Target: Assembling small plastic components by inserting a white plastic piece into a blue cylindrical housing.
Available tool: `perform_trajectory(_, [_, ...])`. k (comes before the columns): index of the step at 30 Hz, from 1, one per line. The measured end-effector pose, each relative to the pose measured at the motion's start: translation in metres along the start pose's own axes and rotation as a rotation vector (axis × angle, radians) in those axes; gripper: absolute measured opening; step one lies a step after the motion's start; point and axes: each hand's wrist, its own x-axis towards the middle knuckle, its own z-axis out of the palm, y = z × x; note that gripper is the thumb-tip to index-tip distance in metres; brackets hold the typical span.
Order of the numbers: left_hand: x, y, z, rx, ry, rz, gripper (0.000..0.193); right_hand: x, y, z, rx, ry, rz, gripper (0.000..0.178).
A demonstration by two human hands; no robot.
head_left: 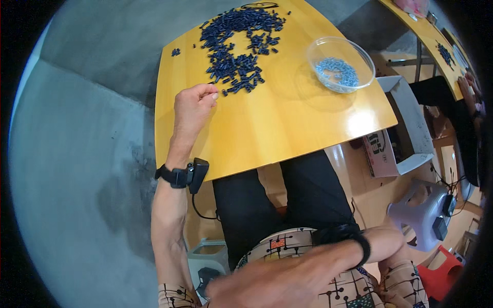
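Note:
At the left part of the yellow table, my left hand (pixel 195 100) is closed, thumb and fingertips pressed together. Whatever the pinch may hold is hidden. Just beyond the fingertips begins a spread of small dark blue, tube-like pieces (pixel 231 65), heaped more thickly toward the far edge. My right hand (pixel 257 281) is low in front of my body, reaching across to the left over the patterned shirt. Motion smears its fingers. A clear round plastic bowl (pixel 365 59) stands on the right, with small light blue pieces (pixel 337 71) in it.
The yellow table (pixel 277 126) ends just above my knees. Dark-framed glasses (pixel 260 5) lie at its far edge. Right of it are an open cardboard box (pixel 381 154), a grey stool (pixel 418 205), a red stool (pixel 442 272) and another person's hand (pixel 468 90) at a second table. A grey wall stands left.

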Motion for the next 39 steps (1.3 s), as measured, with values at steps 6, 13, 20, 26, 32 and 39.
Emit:
perform_trajectory(6, [0.019,-0.022,0.004,0.301,0.111,0.234,0.021,-0.014,0.019,-0.026,-0.565,0.299,0.276,0.008])
perform_trajectory(13, [0.025,-0.016,0.016,0.435,0.013,0.27,0.018,-0.05,0.049,-0.045,-1.135,0.351,0.348,0.008])
perform_trajectory(20, [0.016,-0.012,0.014,0.461,-0.055,0.321,0.013,-0.063,0.048,-0.042,-1.167,0.215,0.316,0.012])
perform_trajectory(26, [-0.006,-0.003,0.018,0.353,-0.095,0.249,0.016,-0.065,0.043,-0.04,-1.174,0.156,0.363,0.01])
perform_trajectory(32, [-0.022,0.001,0.021,0.224,-0.1,0.164,0.022,-0.056,0.036,-0.043,-1.113,0.198,0.335,0.011])
perform_trajectory(39, [-0.031,-0.003,0.02,-0.035,-0.032,0.027,0.022,-0.046,0.014,-0.051,-1.108,0.293,0.356,0.012])
